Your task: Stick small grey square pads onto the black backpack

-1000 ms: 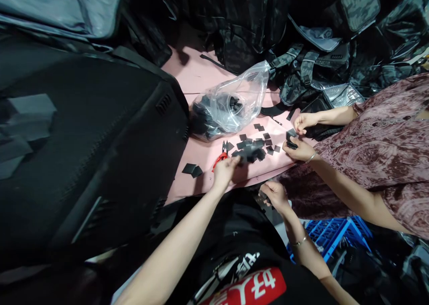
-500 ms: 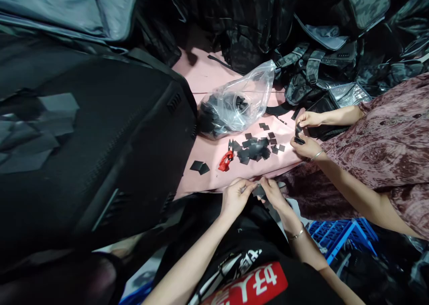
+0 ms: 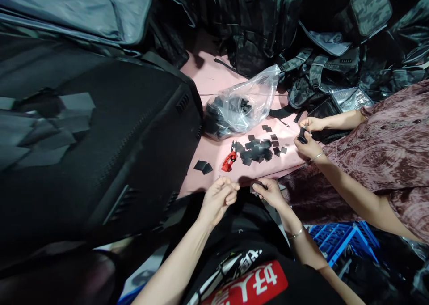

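My left hand [image 3: 217, 200] hovers off the table's front edge, its thumb and fingers pinched together; whatever sits in the pinch, if anything, is too small to make out. To its right, my right hand [image 3: 271, 192] grips a small dark flat piece [image 3: 255, 188] between thumb and fingers, over my lap. Beyond both hands lies a loose pile of small black square pieces [image 3: 256, 151] on the pink tabletop [image 3: 221, 177]. Thread snips with red wrapped handles [image 3: 229, 161] rest left of the pile. Two more black squares [image 3: 203, 166] lie farther left.
Behind the pile slumps a clear plastic bag [image 3: 248, 103] with dark pieces inside. A big black bag [image 3: 134, 130] fills the left side. Camouflage backpacks [image 3: 264, 23] crowd the back. At right, a co-worker's hands [image 3: 309, 139] hold a small black piece. A blue crate [image 3: 335, 238] stands below.
My left hand has come away from my right hand, moving left and slightly down. The dark piece stays in my right hand. The whole view has shifted a little.
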`<move>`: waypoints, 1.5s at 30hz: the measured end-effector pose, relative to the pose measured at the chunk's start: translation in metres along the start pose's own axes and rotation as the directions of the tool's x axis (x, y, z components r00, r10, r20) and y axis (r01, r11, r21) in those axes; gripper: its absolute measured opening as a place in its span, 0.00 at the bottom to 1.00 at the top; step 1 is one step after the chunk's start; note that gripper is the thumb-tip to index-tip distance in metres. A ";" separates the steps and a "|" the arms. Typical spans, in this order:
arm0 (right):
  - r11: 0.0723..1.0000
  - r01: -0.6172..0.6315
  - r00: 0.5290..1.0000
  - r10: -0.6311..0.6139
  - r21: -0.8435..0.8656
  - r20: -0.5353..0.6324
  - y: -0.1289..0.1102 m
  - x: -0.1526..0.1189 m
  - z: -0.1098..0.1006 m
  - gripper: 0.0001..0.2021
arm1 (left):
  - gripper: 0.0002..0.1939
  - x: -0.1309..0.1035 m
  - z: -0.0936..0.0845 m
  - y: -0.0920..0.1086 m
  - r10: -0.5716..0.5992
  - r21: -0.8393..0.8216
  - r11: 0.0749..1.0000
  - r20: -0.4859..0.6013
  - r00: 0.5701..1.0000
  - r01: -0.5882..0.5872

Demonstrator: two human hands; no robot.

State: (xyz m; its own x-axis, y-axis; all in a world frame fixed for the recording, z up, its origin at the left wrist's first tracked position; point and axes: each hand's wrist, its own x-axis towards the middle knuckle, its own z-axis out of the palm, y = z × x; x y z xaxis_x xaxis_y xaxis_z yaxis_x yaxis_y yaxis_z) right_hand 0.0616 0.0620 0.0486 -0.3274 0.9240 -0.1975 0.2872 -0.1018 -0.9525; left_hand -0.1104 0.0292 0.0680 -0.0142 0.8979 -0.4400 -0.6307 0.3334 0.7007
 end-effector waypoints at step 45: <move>0.983 -0.142 0.974 0.160 0.118 -0.162 -0.001 -0.009 -0.011 0.28 | 0.20 0.046 0.027 -0.026 0.046 0.604 0.779 0.209 0.977 -0.167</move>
State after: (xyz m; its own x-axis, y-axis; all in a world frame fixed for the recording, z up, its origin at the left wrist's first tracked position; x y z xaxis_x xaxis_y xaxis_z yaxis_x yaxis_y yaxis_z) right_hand 0.0740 0.0582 0.0535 -0.1276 0.9432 -0.3069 0.2227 -0.2742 -0.9355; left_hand -0.0740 0.0694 0.0443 0.1192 0.9527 -0.2797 -0.0203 0.2839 0.9586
